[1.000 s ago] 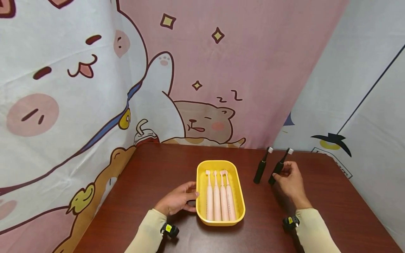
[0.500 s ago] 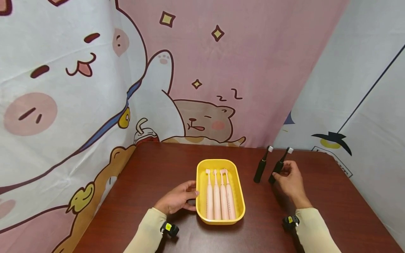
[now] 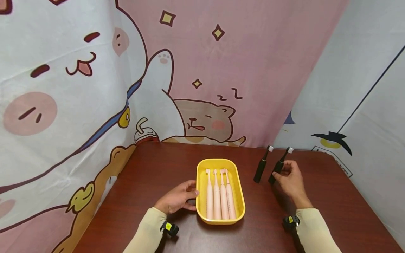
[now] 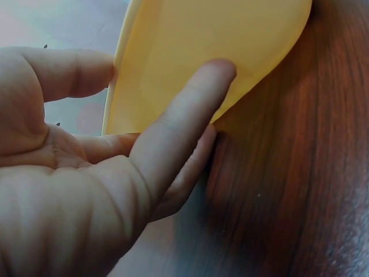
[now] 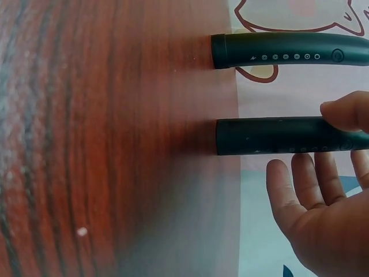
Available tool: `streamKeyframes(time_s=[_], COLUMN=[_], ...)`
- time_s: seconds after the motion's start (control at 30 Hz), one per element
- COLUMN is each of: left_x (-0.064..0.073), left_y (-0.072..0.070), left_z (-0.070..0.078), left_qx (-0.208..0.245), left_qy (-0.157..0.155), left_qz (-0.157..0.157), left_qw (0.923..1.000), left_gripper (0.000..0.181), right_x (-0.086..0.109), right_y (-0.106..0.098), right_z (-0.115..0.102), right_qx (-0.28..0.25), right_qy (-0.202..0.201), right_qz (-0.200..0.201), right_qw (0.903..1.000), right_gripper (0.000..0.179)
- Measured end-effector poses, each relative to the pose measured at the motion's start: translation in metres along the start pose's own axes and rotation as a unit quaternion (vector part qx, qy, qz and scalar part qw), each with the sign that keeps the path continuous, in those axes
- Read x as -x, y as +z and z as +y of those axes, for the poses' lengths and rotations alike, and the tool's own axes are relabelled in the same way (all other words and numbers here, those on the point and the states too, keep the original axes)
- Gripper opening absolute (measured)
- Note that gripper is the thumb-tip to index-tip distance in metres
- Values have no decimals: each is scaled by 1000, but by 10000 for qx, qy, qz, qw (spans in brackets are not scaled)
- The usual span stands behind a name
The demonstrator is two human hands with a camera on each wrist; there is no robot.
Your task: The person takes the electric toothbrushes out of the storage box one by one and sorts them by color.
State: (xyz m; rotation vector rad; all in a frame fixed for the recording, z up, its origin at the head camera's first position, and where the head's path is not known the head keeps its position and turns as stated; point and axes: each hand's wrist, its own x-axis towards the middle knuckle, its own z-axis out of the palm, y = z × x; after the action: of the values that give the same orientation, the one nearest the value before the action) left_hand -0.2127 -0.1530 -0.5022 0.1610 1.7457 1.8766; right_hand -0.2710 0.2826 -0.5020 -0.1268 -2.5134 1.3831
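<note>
My left hand (image 3: 178, 197) holds the left side of a yellow tray (image 3: 242, 202), its thumb at the rim. In the left wrist view, fingers (image 4: 179, 127) lie along the tray's outer wall (image 4: 253, 34). Several pale pink electric toothbrushes (image 3: 217, 202) lie side by side inside, brush heads toward the far end. On the right, my right hand (image 3: 291, 181) pinches a black electric toothbrush (image 5: 265, 136) that stands upright on its base, thumb on one side and fingers on the other. Just left of it, a second black electric toothbrush (image 3: 260, 170) stands upright, untouched.
Everything rests on a dark red-brown wooden table (image 3: 158, 165). A cloth backdrop (image 3: 253, 63) with cartoon animals hangs behind the table's far edge and along the sides. Each wrist bears a small strapped camera (image 3: 171, 229).
</note>
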Motion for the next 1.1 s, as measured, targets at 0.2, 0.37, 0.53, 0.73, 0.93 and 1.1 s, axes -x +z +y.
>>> streamKeyframes(time_s=[0.2,0.37,0.53,0.73,0.93,1.1], left_x=[0,0,0,1,1,0], left_y=[0,-1,-1,-1,-1,-1], left_z=[0,-1,-1,-1,-1,-1], left_qx=[-1,2,3,11,23,62], left_qy=[35,30,35,60,93,65], left_qz=[-15,-10,-7,-2,14,-20], left_qw=[10000,10000,10000,10000,10000,10000], left_gripper=[56,55,55,53,53,56], right_x=[2,8,19,30,42,55], right_y=[-5,-11,-19,-25,-26,-23], right_z=[-6,-17,-35,-59,-89,-123], right_qx=[-59,-24,-122,-635,-890,-1143], right_qy=[85,44,143,-112,-916,-1294], right_qz=[3,194,478,1177,1631,1483], right_qw=[9999,9998,9987,9909,9783,9738], right_gripper=[62,66,72,71,70,68])
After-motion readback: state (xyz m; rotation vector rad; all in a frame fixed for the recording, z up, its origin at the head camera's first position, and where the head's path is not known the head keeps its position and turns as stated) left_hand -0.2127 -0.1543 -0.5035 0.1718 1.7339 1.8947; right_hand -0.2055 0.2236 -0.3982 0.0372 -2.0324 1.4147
